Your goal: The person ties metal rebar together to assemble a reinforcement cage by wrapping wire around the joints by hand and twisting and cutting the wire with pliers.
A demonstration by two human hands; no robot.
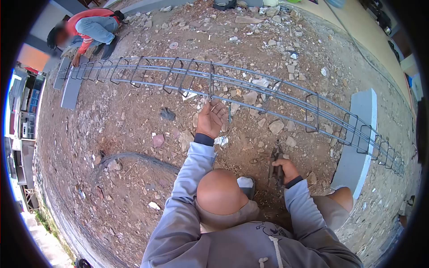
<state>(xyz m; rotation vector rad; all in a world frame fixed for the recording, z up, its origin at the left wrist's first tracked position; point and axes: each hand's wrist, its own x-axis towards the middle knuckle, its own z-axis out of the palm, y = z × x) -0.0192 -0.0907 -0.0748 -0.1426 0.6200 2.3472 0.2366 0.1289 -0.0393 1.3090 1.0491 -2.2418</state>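
Note:
My left hand point(212, 119) is turned palm up just below the near lower bar of a long rebar cage point(250, 85). Its thumb and curled fingers come together at the foot of a square stirrup point(212, 80); whatever is pinched there is too small to make out. Lower right, beside my knee, my right hand point(286, 169) is closed round the handles of dark metal pliers point(274, 166), their jaws pointing away from me. The pliers are apart from the cage.
Grey blocks support the cage at the right point(357, 129) and left point(71, 91). A person point(91, 31) crouches at the far left end, one hand at the bars. A bundle of thin wire point(138, 157) lies left of me. Stones and rubble point(276, 127) litter the dirt.

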